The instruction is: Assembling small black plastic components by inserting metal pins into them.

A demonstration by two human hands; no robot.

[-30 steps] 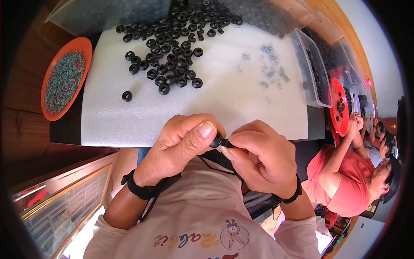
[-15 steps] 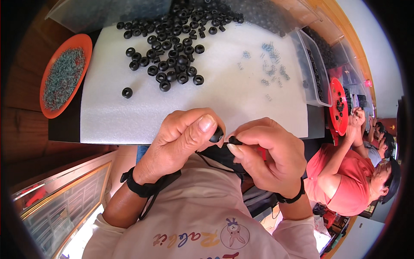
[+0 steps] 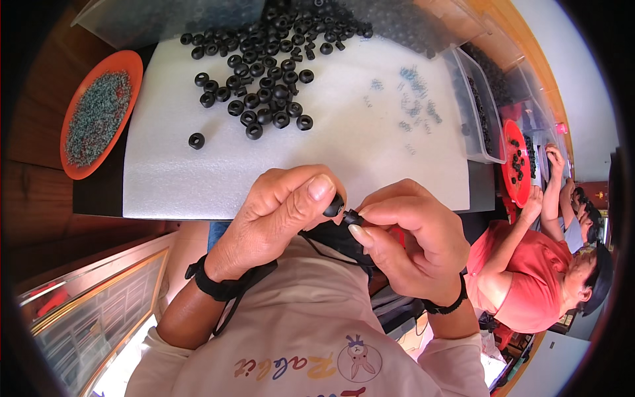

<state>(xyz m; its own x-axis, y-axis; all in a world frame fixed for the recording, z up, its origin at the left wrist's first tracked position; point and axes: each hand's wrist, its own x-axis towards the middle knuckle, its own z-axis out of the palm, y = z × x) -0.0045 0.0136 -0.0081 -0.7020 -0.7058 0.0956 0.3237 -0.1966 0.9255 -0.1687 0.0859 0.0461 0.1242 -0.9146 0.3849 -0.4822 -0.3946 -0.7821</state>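
My left hand (image 3: pixel 274 215) pinches a black ball-shaped cord lock body (image 3: pixel 333 206) between thumb and fingers. Facing it, my right hand (image 3: pixel 417 235) grips a small black cord lock plunger (image 3: pixel 352 217) with thumb and forefinger. The plunger's tip is at the side of the ball; whether it has entered the hole cannot be made out. Beyond my hands, many more black ball bodies (image 3: pixel 264 116) with holes lie heaped on a white foam sheet (image 3: pixel 278 151), some small plungers among them. Fine metal springs (image 3: pixel 415 99) are scattered on the sheet's right part.
An orange plate (image 3: pixel 84 174) full of springs stands at the left. Clear plastic bins (image 3: pixel 497 159) border the far and right sides. A red plate (image 3: pixel 527 198) with black parts lies farther right, beside a co-worker in a red shirt (image 3: pixel 529 291).
The plunger in my right hand has come closer to the ball, and more of it shows beyond my fingertips. My left hand stays nearly still. The co-worker's hands have moved apart.
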